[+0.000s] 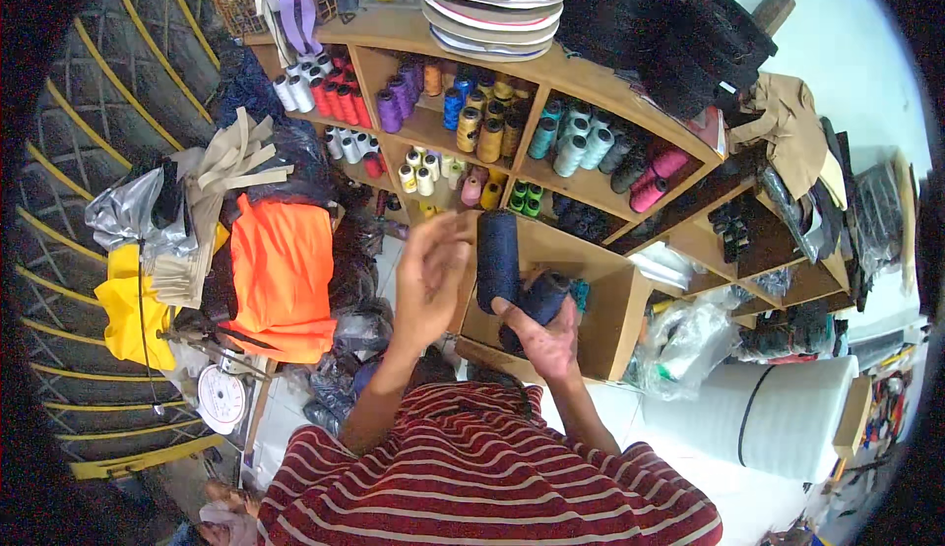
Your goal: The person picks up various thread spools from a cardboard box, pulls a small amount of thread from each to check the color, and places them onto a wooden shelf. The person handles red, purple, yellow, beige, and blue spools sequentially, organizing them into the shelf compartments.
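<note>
My right hand (544,341) grips two dark navy thread spools. The taller spool (498,260) stands nearly upright, its lower end at my thumb. The other spool (543,302) is tilted, with its end facing up, and lies against my palm and fingers. My left hand (431,268) is raised just left of the tall spool, fingers stretched and a little blurred, with nothing in it. Beneath both hands is an open cardboard box (618,321); a teal thread bundle (580,295) shows inside, beside the tilted spool.
Ahead is a wooden shelf (394,142) with spools of many colours, and stacked white reels (495,9) on top. Orange cloth (283,280) and yellow cloth (135,305) lie at left. At right are clear plastic bags (684,344) and a white foam roll (787,418).
</note>
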### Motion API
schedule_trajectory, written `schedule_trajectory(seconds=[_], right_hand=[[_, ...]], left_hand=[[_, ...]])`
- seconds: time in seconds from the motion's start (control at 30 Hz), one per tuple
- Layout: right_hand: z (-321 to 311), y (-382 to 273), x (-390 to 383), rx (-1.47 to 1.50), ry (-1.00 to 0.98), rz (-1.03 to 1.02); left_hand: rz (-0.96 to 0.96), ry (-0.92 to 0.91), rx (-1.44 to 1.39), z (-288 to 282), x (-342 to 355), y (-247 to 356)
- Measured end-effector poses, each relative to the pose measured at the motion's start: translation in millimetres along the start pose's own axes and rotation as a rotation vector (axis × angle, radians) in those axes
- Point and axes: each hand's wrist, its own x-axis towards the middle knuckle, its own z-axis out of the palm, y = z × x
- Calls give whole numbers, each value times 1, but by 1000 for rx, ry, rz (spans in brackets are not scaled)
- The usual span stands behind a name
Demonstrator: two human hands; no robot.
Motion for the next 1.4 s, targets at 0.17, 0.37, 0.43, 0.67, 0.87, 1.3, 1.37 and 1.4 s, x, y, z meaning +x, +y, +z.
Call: schedule_trajectory(seconds=[0.17, 0.37, 0.43, 0.67, 0.87, 1.3, 1.37, 1.4], right_hand=[[2, 13, 3, 4, -72, -186], [-3, -4, -4, 292, -86, 64], [-2, 1, -3, 286, -71, 52], [0, -1, -6, 165, -38, -81], [1, -8, -10, 211, -22, -12], [8, 9, -11, 595, -3, 198], [8, 5, -12, 628, 3, 212], [7, 2, -13, 645, 6, 219]], left_hand=[[-151, -128, 84, 14, -6, 14], [-178, -149, -261, 5, 3, 13], [-149, -144, -240, 5, 3, 12], [102, 63, 134, 5, 16, 5], [-100, 209, 79, -7, 21, -26], [2, 156, 229, -5, 13, -23], [24, 217, 119, -4, 16, -37], [35, 247, 63, -4, 16, -42]])
